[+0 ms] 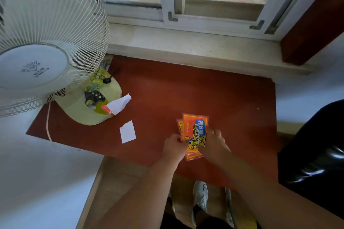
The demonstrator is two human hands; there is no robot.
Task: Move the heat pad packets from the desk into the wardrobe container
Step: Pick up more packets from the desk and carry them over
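Observation:
A small stack of orange heat pad packets [194, 132] with yellow and blue print lies near the front of the red-brown desk [186, 87]. My left hand [175, 147] holds the stack's left edge with curled fingers. My right hand [214, 143] grips the right edge, its fingers over the top packet. A lower packet pokes out at the left and bottom of the stack. No wardrobe or container is in view.
A white desk fan [46, 42] on a pale green base [89, 106] fills the left side. Two white paper slips [127, 132] lie near it. A window sill [186, 46] runs behind the desk. A black glossy chair [316, 154] stands at right.

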